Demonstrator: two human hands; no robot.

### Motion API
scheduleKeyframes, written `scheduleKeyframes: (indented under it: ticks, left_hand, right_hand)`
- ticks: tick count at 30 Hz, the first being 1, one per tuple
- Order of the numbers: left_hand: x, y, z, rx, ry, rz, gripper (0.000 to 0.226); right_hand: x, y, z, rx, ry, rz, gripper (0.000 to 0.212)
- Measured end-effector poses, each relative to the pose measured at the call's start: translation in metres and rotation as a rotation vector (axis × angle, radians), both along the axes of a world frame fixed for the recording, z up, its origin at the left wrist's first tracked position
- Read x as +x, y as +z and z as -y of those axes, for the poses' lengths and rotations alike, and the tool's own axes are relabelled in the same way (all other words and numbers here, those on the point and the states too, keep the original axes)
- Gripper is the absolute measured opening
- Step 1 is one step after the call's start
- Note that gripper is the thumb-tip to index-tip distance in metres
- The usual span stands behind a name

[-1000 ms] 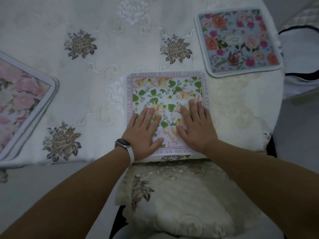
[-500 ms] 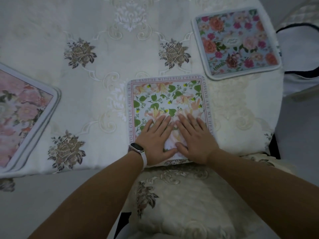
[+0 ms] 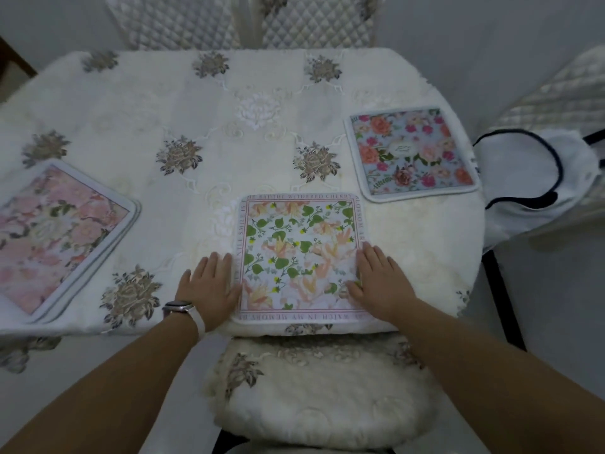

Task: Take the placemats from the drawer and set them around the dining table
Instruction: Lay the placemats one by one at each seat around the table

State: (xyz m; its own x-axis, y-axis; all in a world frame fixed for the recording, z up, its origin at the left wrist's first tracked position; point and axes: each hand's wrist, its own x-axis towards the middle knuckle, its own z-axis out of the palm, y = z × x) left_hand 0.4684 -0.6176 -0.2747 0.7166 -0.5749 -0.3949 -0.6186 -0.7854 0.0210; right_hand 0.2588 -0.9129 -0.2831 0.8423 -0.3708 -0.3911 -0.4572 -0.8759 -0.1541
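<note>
A square placemat with green leaves and peach flowers (image 3: 299, 244) lies flat at the near edge of the dining table (image 3: 209, 126). My left hand (image 3: 209, 285) rests flat on the tablecloth against the mat's left edge, fingers apart. My right hand (image 3: 379, 280) lies flat on the mat's right edge, fingers spread. A blue floral placemat (image 3: 411, 152) sits at the right side of the table. At the left edge lie pink floral placemats (image 3: 55, 237), stacked one on another.
A cushioned chair seat (image 3: 320, 398) stands directly below the near table edge. Two quilted chair backs (image 3: 245, 21) stand at the far side. On the right, a white bag with dark handles (image 3: 537, 178) rests on another chair.
My hands have slid apart from the mat's centre to its left and right edges. The view has pulled back, showing the whole table.
</note>
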Motion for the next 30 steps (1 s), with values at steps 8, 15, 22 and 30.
scheduleKeyframes:
  ticks: [8, 15, 22, 30]
  left_hand:
    - [-0.056, 0.071, -0.034, -0.227, -0.025, 0.100, 0.066]
    - [-0.083, 0.106, -0.083, -0.271, 0.074, 0.195, 0.050]
    - [-0.106, 0.125, -0.152, -0.288, 0.201, 0.260, 0.042]
    - [-0.117, 0.127, -0.231, -0.365, 0.372, 0.295, 0.048]
  right_hand:
    - [0.004, 0.057, -0.018, 0.022, 0.171, 0.231, 0.045]
    - [0.039, 0.100, -0.066, 0.080, 0.410, 0.310, 0.045]
    - [0.067, 0.125, -0.139, 0.074, 0.638, 0.355, 0.046]
    - [0.085, 0.139, -0.229, 0.015, 0.803, 0.326, 0.048]
